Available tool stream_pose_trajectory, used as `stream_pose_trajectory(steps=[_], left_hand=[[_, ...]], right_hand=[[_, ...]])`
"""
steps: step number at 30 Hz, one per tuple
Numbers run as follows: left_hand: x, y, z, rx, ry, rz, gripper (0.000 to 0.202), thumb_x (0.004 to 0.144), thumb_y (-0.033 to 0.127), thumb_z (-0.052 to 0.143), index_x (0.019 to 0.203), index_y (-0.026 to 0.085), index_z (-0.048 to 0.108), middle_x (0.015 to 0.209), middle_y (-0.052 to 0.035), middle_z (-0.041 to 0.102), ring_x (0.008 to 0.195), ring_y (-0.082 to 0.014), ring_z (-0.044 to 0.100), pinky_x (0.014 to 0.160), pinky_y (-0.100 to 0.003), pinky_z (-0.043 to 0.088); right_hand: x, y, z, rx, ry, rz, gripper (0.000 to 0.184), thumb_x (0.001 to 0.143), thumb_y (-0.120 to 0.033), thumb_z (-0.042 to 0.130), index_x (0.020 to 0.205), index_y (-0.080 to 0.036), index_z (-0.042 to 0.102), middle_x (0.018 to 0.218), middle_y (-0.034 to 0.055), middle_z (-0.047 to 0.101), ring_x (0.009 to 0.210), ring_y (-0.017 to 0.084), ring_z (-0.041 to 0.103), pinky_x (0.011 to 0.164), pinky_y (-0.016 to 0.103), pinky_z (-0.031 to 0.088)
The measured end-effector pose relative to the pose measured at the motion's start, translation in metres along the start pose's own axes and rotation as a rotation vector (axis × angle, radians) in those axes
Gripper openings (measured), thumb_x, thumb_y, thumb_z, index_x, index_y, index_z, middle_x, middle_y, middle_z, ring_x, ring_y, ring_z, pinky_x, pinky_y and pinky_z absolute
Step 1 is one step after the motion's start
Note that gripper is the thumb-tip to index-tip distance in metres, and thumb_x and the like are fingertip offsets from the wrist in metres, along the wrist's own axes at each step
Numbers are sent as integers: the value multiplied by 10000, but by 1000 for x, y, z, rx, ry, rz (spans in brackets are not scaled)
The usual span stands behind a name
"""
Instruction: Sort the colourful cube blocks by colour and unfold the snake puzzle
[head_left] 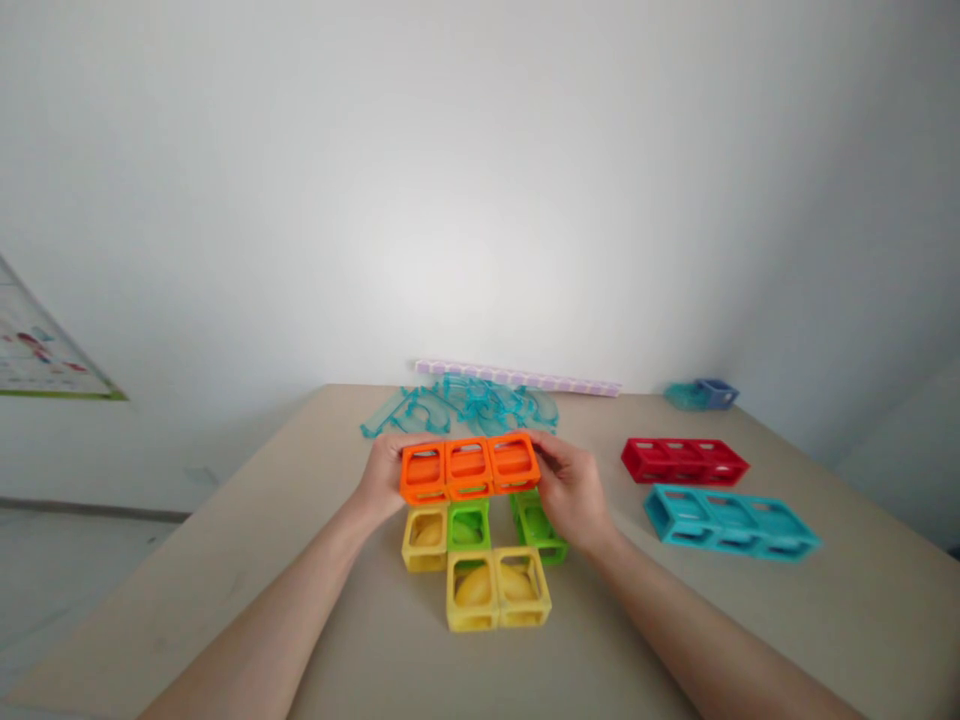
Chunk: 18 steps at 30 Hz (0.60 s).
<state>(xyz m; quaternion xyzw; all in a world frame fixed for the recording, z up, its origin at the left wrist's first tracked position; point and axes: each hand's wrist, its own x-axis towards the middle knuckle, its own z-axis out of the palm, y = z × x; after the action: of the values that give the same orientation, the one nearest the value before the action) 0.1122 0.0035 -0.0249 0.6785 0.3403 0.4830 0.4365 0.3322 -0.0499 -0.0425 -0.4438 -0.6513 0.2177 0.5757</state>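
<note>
Both my hands hold an orange three-cell block frame (469, 466) by its ends, just above the table. My left hand (382, 480) grips its left end and my right hand (571, 492) grips its right end, fingers wrapped round it. Below and in front of it lie a yellow block (425, 538), a green block (469, 526), a second green block (540, 530) partly under my right hand, and a yellow two-cell block (498, 589) nearest me.
The beige table (225, 560) carries a red block frame (684, 461) and a cyan block frame (727, 521) at the right. Clear teal track pieces (457, 402) and a lilac strip (517, 378) lie by the wall, a small blue piece (712, 393) at far right.
</note>
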Motion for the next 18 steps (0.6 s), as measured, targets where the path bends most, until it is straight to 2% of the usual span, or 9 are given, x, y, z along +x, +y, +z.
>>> stream_pose_trajectory(steps=[7,11,14,18], left_hand=[[2,-13,-4,-56,10,9,97,623,148,712,704,126,761,621,-21,669,571,-165,587,557,-258,461],[1,-14,-5,-21,8,58,92,614,106,721,697,136,749,624,-1,651,575,-143,563,572,-242,448],[-1,-8,-2,-30,-30,73,19,623,114,726,631,130,720,591,4,611,557,-126,526,557,-234,422],[-2,-2,1,-80,-68,94,65,664,169,718,612,131,718,612,-23,616,586,-143,527,554,-251,408]], right_hand=[[-1,-2,-1,47,27,-22,283,931,-310,489,1122,-235,684,1088,62,707,1012,231,651,876,350,506],[-4,-10,-7,92,-70,-98,400,937,-406,462,1273,-224,579,1221,80,642,1083,244,608,928,366,476],[-4,-15,-10,-12,-136,-123,526,901,-435,514,1368,-198,478,1173,93,651,992,243,628,854,351,502],[-3,-18,-8,-60,-108,-8,524,880,-460,546,1328,-189,526,1009,65,689,801,200,636,689,287,507]])
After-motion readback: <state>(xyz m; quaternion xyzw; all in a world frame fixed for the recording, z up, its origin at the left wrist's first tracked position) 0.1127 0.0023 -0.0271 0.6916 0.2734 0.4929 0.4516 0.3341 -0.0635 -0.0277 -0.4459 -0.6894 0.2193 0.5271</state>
